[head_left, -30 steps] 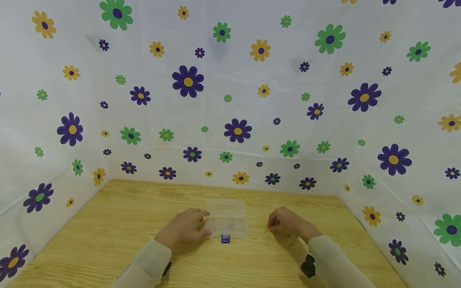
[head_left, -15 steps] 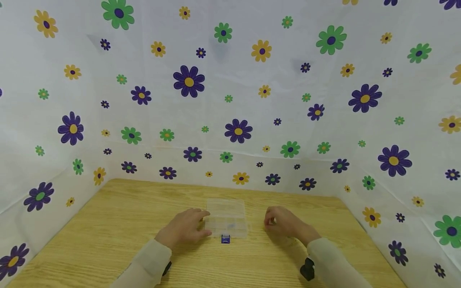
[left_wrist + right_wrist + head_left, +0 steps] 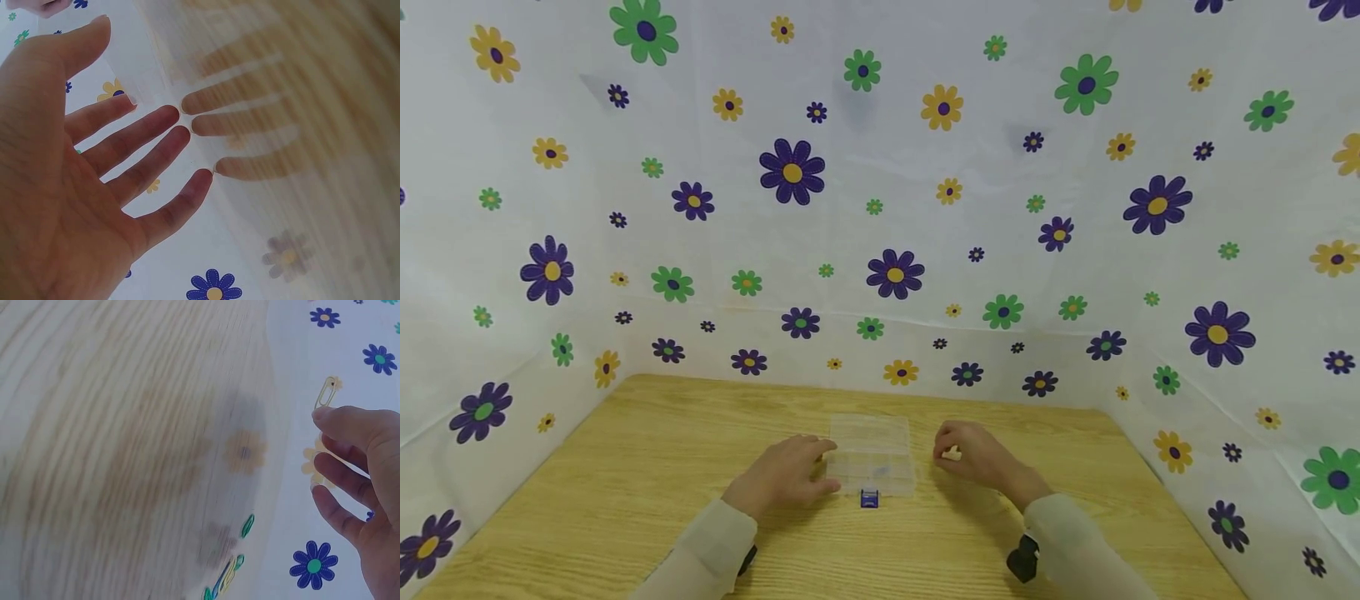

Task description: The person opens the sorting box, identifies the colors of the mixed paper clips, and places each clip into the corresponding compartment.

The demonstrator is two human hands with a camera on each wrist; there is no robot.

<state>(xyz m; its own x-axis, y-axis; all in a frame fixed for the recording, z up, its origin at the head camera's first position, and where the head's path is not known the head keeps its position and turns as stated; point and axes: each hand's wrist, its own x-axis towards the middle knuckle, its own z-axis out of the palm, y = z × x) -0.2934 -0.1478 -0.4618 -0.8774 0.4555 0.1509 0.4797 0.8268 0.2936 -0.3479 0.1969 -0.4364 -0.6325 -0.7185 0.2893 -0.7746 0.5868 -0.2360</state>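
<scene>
A clear plastic compartment box [image 3: 871, 479] lies on the table with its lid [image 3: 868, 429] raised back and a blue latch [image 3: 869, 498] at the front. Something small and bluish shows inside, too faint to make out. My left hand [image 3: 786, 471] rests at the box's left side, fingers spread and loose, fingertips on the table in the left wrist view. To the right of the box, my right hand [image 3: 977, 454] pinches a yellow paper clip [image 3: 325, 392] between thumb and forefinger, above the table. Several green, blue and yellow paper clips [image 3: 228, 575] lie on the table below this hand.
The wooden table [image 3: 625, 475] is enclosed by white flower-printed sheets [image 3: 850, 225] at the back and both sides. A dark wrist device [image 3: 1022, 558] sits under the right sleeve.
My right hand has risen from the loose paper clips and moved left toward the box, pinching one clip. My left hand and the box have stayed in place.
</scene>
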